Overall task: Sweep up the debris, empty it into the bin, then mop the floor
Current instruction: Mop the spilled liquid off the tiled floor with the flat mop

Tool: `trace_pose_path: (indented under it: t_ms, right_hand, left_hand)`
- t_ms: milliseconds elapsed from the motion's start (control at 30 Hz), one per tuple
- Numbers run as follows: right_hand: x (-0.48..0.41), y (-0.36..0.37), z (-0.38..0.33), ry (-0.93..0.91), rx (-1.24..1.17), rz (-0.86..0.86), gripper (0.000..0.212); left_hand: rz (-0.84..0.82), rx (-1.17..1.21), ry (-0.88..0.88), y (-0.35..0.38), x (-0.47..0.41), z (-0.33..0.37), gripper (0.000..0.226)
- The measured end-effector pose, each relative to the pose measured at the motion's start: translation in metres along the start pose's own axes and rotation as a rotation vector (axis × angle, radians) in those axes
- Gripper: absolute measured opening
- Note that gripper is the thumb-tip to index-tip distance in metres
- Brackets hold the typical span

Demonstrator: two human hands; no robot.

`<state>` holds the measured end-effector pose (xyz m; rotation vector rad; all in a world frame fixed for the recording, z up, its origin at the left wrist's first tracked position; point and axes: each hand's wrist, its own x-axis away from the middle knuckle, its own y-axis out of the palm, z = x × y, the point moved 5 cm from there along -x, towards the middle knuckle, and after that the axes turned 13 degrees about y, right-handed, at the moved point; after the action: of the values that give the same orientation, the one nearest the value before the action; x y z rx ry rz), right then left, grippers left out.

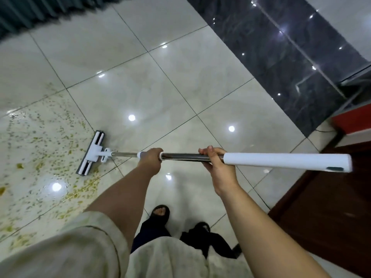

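Note:
I hold a flat mop with a metal pole and a white end grip. My left hand grips the pole lower down, near a white collar. My right hand grips the pole just below the white end grip. The mop head, white with a grey pad, lies flat on the glossy tiled floor at the right edge of a wet patch. Yellow-green specks and smears of debris are scattered across the tiles left of the mop head.
A dark marble strip runs along the right, with a red and dark wooden piece of furniture at the right edge. A dark curtain hangs at the top left. My feet in black sandals stand below the pole.

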<state>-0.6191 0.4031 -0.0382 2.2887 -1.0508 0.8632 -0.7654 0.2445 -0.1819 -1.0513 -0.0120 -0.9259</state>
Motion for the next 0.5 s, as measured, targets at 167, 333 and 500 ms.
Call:
trace_pose_path:
  t_ms: [167, 333, 500]
  right_hand:
    - [-0.022, -0.036, -0.022, 0.070, 0.625, -0.198, 0.021]
    - [-0.057, -0.073, -0.035, 0.381, 0.708, -0.565, 0.042]
    - [-0.062, -0.106, -0.079, 0.773, 0.511, -0.646, 0.042]
  left_hand:
    - [0.265, 0.626, -0.285, 0.011, 0.014, 0.019, 0.038]
    - [0.488, 1.733, -0.722, 0.058, 0.020, 0.092, 0.031]
    - [0.774, 2.201, -0.651, 0.075, 0.006, 0.181, 0.037]
